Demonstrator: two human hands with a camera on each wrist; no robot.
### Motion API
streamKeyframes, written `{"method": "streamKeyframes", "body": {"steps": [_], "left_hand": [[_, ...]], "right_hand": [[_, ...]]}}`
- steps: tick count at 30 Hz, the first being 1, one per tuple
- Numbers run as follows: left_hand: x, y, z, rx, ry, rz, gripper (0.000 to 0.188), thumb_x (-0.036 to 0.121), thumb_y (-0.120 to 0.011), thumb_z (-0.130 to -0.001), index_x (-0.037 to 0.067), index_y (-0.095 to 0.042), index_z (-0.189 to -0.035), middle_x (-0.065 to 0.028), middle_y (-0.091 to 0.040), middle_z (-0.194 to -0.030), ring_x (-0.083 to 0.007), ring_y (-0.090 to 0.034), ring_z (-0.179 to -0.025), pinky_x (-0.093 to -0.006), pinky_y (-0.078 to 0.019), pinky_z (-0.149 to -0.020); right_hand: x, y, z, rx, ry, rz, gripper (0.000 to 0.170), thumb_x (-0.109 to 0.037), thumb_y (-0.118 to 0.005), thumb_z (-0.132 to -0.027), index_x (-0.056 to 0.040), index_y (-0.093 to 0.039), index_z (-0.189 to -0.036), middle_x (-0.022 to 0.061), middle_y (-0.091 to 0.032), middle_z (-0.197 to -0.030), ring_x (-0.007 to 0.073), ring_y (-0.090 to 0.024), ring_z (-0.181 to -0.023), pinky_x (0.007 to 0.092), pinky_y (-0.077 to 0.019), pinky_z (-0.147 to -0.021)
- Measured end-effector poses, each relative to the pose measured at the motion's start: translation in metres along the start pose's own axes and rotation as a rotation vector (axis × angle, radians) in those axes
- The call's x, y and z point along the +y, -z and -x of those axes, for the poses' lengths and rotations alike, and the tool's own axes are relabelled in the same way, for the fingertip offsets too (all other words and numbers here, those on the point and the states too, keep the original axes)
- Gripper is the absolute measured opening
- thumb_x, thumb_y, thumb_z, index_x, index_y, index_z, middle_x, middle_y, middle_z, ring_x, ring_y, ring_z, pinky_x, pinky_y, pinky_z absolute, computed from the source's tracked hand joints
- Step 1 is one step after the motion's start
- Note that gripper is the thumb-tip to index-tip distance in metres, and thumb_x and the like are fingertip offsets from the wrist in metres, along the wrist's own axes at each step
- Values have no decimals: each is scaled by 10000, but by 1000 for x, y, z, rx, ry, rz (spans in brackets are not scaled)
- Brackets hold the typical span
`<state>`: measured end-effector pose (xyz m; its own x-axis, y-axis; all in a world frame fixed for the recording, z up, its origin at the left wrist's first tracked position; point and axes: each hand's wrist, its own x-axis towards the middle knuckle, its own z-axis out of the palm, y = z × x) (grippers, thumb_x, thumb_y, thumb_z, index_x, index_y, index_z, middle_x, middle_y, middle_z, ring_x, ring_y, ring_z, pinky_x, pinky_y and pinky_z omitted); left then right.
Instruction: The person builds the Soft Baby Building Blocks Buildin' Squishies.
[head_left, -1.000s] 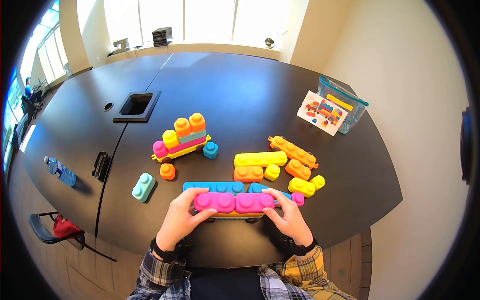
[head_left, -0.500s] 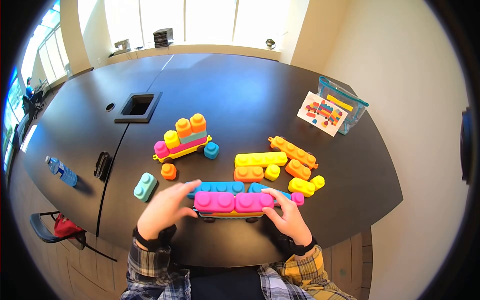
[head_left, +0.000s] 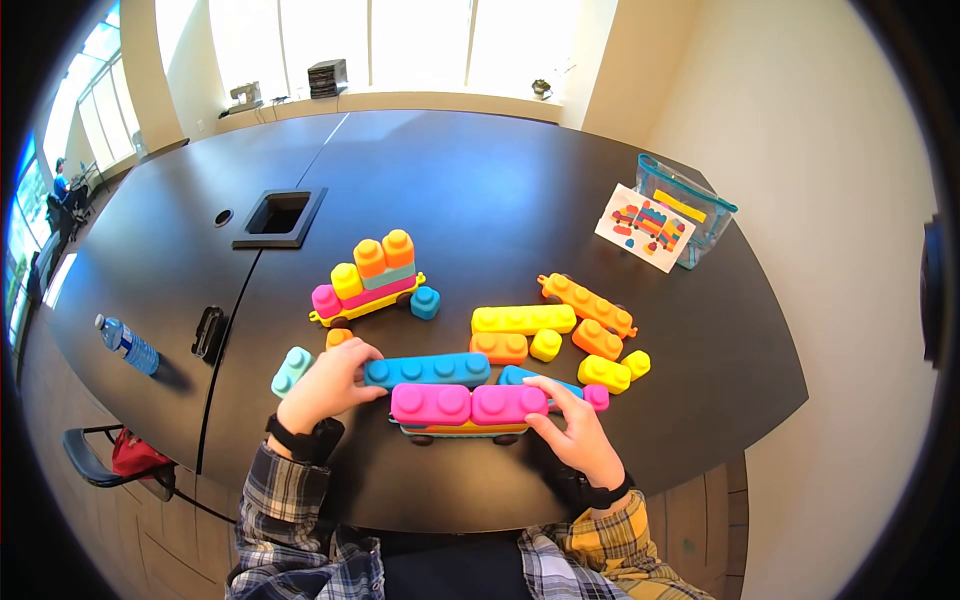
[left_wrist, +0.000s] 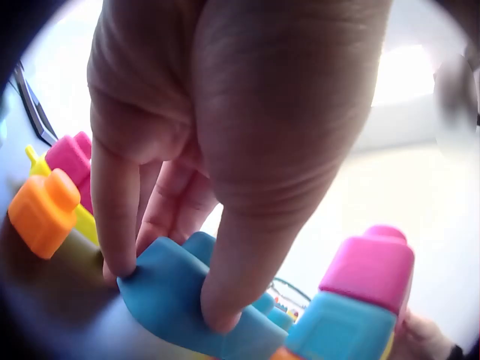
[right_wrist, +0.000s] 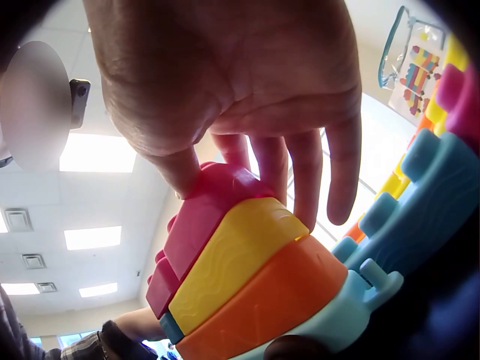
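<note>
My left hand [head_left: 325, 385] pinches the left end of a long blue block [head_left: 430, 370], thumb on the near side and fingers on the far side in the left wrist view. Just in front stands a wheeled wagon stacked with blocks, two pink blocks [head_left: 430, 403] side by side on top. With its thumb and fingers, my right hand [head_left: 580, 440] grips the right end of that pink layer. Beneath the pink, the right wrist view has a yellow layer [right_wrist: 240, 255], an orange layer [right_wrist: 270, 300] and a light-blue wheeled base [right_wrist: 337, 315].
Behind the hands stands another stacked wagon [head_left: 365, 290]. Loose yellow and orange blocks and an orange wheeled base [head_left: 588, 305] lie right of centre. A picture card [head_left: 645, 228] leans on a clear bag [head_left: 705, 225]. A water bottle [head_left: 128, 345] stands at left.
My left hand has let go of the left pink block, moved left and back, and taken hold of the long blue block's left end. My right hand stays on the wagon.
</note>
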<state>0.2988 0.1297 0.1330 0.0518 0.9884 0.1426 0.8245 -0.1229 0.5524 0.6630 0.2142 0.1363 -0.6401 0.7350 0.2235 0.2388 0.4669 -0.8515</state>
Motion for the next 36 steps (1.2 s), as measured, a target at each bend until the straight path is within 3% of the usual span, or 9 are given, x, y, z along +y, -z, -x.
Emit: {"method": "streamKeyframes", "body": {"steps": [6, 9, 11, 15, 20, 25, 28, 30, 36], "left_hand": [[33, 29, 16, 282, 87, 277, 485, 44, -895, -793, 1, -671, -1221, -102, -664, -1072, -247, -735, -1022, -345, -673, -882], [58, 41, 24, 211, 19, 304, 499, 38, -876, -819, 2, -662, -1268, -93, -653, -1166, -233, -723, -1064, -341, -675, -897], [69, 43, 26, 147, -4, 334, 474, 38, -858, -846, 0, -661, -1275, -83, -628, -1241, -224, -712, -1091, -346, -669, -916], [87, 44, 29, 173, -39, 325, 478, 48, -861, -849, 5, -667, -1283, -90, -637, -1225, -231, -714, -1082, -353, -664, -922], [96, 30, 37, 144, -82, 323, 537, 46, -890, -812, 17, -680, -1305, -102, -637, -1228, -239, -692, -1113, -357, -649, -957], [88, 16, 36, 194, -111, 254, 530, 48, -884, -823, 9, -675, -1308, -107, -638, -1227, -242, -690, -1110, -364, -642, -969], [87, 12, 36, 230, -139, 200, 534, 53, -875, -835, 18, -666, -1325, -108, -643, -1221, -237, -688, -1105, -350, -658, -902], [93, 9, 35, 192, 25, 403, 539, 52, -859, -848, 34, -654, -1347, -107, -654, -1203, -228, -688, -1083, -319, -665, -798], [91, 6, 31, 233, -10, 333, 535, 28, -832, -866, 52, -650, -1369, -95, -673, -1158, -207, -691, -1040, -298, -663, -739]], "right_hand": [[1, 2, -1, -10, 18, 38, 528, -186, -752, -996, -28, -561, -1462, 188, -658, -1413, 308, -662, -1287, 400, -521, -1081], [3, 0, -3, 59, 33, -3, 665, -177, -794, -962, -33, -492, -1537, 186, -626, -1467, 308, -649, -1315, 420, -503, -1108], [-1, -1, -4, 175, 173, -110, 789, -174, -824, -936, -38, -419, -1600, 184, -599, -1506, 315, -633, -1341, 448, -485, -1131], [2, -6, -5, 172, 209, -78, 828, -180, -835, -929, -36, -399, -1617, 183, -595, -1513, 325, -625, -1354, 462, -480, -1136], [5, -7, -4, 160, 178, -262, 639, -232, -779, -983, -27, -516, -1528, 164, -671, -1404, 293, -636, -1326, 421, -478, -1127], [0, -4, -9, 179, 200, -112, 481, -254, -753, -995, -44, -629, -1409, 127, -702, -1343, 255, -657, -1255, 388, -501, -1065], [2, -6, -10, 179, 104, -174, 437, -237, -750, -991, -59, -654, -1379, 112, -704, -1335, 242, -667, -1218, 375, -511, -1024], [2, -6, -12, 169, 59, -204, 426, -227, -746, -992, -64, -655, -1375, 107, -705, -1329, 236, -670, -1204, 370, -514, -1008], [8, -11, -9, 173, 43, -145, 401, -213, -745, -991, -73, -653, -1355, 80, -717, -1298, 221, -678, -1177, 360, -515, -998]]}}
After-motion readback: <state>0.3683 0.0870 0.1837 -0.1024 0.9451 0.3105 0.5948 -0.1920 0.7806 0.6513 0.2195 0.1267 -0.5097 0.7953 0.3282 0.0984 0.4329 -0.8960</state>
